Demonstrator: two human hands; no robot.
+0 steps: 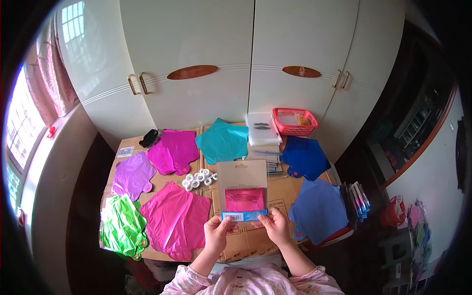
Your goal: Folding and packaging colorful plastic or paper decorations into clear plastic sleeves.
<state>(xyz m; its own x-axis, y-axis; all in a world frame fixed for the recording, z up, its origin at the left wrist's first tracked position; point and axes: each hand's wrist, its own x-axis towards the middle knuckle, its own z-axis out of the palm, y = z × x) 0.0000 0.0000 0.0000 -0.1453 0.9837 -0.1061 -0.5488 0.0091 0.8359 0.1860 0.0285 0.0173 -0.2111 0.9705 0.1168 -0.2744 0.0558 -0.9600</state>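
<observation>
Pinching the tan card-backed clear packet with a folded pink foil balloon (243, 192) by its bottom corners, my left hand (217, 233) and right hand (275, 226) hold it upright over the cardboard-covered worktop (285, 189), long axis pointing away, equally near.

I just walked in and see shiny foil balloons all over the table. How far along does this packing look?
Possibly done: a stack of flat packets at the table's right edge. In hand: the left hand and right hand hold a clear hanging packet with a folded pink foil balloon inside. Left: loose piles of foil balloons, green, pink, purple, teal and blue.
</observation>
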